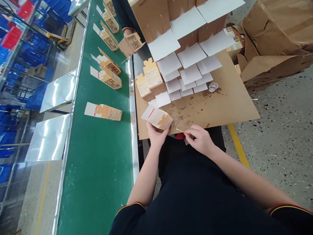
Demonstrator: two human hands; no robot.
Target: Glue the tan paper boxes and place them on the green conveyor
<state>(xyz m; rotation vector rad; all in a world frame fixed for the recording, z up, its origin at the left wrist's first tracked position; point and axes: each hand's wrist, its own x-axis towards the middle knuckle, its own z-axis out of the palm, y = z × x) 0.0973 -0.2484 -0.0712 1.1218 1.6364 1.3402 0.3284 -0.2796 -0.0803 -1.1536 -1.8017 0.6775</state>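
My left hand (156, 136) is closed around a small open carton (158, 118), tan and white with a red line on its raised flap, at the near edge of the cardboard-covered table (234, 107). Just right of it, my right hand (201, 141) pinches a thin cotton swab (180, 130), its pale tip pointing toward the carton but apart from it. Beyond the carton stand two upright cartons (153, 76) with open tops. A small clear dish (213, 87) sits among dark wet spots on the cardboard.
On the left runs a green conveyor belt (90, 176) carrying several open cartons (107, 111). Stacked cartons with white flaps (192, 75) fill the table's far side. Another person's hand (127, 31) holds a carton (130, 44) beside the belt. A large brown cardboard box (276, 70) stands right.
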